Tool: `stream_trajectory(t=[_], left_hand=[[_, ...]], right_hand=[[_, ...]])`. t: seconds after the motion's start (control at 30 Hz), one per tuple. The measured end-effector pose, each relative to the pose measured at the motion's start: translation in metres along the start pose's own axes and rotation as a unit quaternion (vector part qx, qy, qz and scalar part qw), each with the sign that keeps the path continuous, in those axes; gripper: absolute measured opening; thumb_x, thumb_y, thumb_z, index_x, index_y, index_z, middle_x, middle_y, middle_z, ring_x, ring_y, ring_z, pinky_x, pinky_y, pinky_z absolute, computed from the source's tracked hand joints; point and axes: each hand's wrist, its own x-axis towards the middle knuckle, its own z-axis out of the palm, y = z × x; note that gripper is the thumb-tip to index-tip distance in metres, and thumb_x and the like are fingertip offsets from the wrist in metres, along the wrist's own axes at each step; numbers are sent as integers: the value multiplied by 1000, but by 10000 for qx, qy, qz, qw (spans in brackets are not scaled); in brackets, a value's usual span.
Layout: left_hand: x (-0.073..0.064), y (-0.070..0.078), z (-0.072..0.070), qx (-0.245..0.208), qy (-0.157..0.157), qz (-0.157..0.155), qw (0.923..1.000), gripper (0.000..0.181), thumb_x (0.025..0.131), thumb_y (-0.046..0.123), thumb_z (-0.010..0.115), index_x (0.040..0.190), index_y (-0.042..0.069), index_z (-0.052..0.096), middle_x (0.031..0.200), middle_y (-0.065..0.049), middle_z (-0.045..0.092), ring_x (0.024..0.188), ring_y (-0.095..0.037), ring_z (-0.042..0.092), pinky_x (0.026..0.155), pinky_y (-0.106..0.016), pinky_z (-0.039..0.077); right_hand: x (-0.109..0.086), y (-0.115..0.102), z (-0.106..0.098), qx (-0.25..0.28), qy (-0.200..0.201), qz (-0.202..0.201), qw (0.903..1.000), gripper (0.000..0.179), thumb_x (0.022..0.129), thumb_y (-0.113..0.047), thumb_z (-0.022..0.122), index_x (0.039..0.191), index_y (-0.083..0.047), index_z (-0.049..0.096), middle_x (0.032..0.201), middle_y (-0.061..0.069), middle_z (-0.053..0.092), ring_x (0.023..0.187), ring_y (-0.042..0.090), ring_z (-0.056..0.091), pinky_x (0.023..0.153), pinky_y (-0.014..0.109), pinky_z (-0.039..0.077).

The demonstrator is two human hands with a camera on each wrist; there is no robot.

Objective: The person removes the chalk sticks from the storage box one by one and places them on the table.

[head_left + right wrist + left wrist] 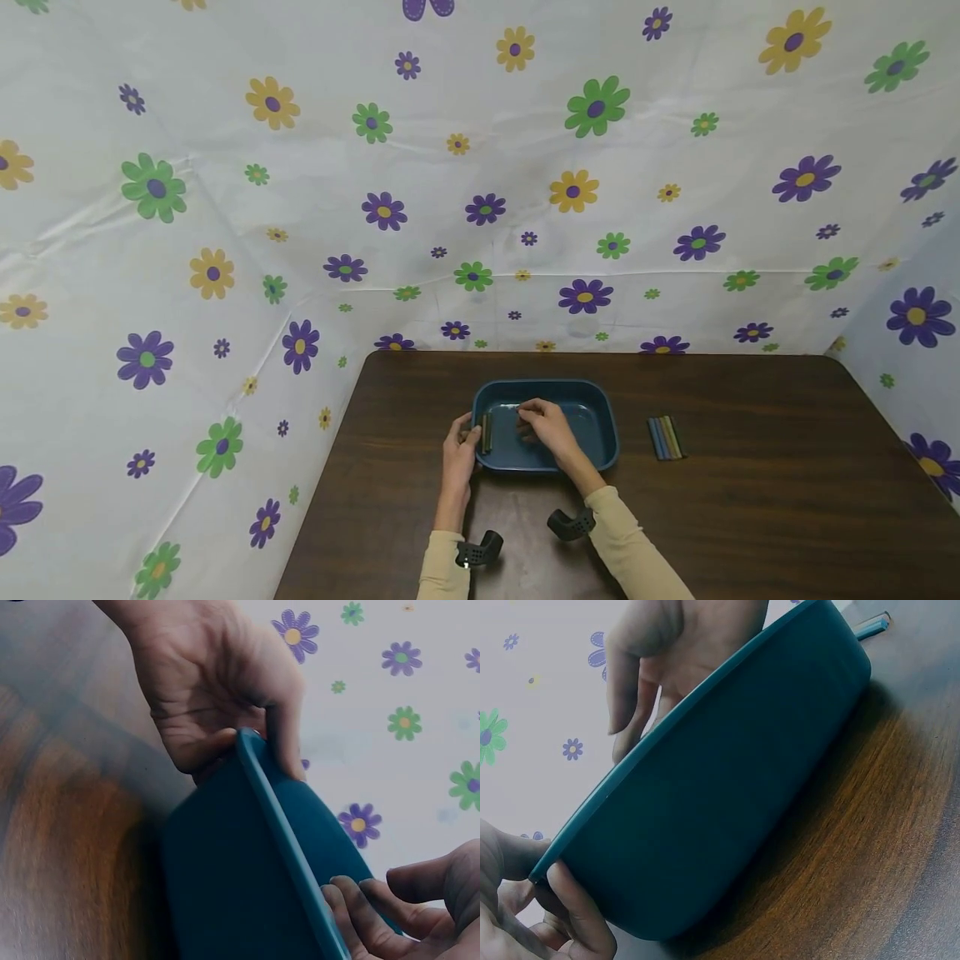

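Observation:
A blue rectangular tray (540, 468) stands on the table. My left hand (459, 450) grips its left rim, with the thumb over the edge and the fingers against the outer wall. Just inside that end, thin dark greenish sticks (486, 433) lie side by side. My right hand (549, 427) is over the middle of the tray, its fingers loosely bent down behind the near wall. In the right wrist view the thumb and fingers of this right hand (427, 907) stand apart, and I see nothing between them. The near wall hides the fingertips in the left wrist view.
To the right of the tray, several coloured sticks (667, 438), blue, yellowish and dark, lie in a row on the brown wooden table (787, 483). A flower-patterned white sheet (487, 167) hangs behind and beside the table. Each wrist wears a black camera mount (480, 550).

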Motion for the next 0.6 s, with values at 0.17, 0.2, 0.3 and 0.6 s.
stream_trajectory(t=[0.17, 0.2, 0.3, 0.6], left_hand=[[0, -1, 0, 10, 14, 42, 10000, 37, 104, 12, 59, 138, -2, 58, 96, -21, 60, 63, -15, 49, 52, -27, 40], [0, -1, 0, 2, 18, 27, 10000, 37, 104, 12, 59, 138, -2, 58, 96, -21, 60, 63, -16, 49, 53, -27, 40], [-1, 0, -1, -7, -4, 20, 10000, 38, 104, 12, 59, 139, -2, 58, 96, -20, 60, 63, -15, 49, 53, -27, 40], [-1, 0, -1, -94, -84, -10, 9999, 38, 104, 11, 58, 140, -2, 57, 98, -22, 61, 60, -12, 47, 52, -25, 40]], right_hand=[[1, 0, 11, 93, 15, 43, 9999, 28, 104, -6, 57, 121, 15, 63, 105, 32, 68, 95, 45, 70, 76, 48, 60], [1, 0, 12, 121, 42, 60, 9999, 27, 104, -5, 57, 121, 16, 63, 105, 32, 68, 95, 46, 70, 75, 48, 60], [2, 2, 17, 174, 113, 126, 9997, 28, 103, -4, 58, 122, 15, 63, 104, 31, 67, 93, 45, 70, 73, 49, 60], [4, 6, 31, 199, 110, 184, 9996, 32, 101, -2, 59, 127, 15, 59, 110, 32, 66, 93, 44, 70, 74, 50, 61]])
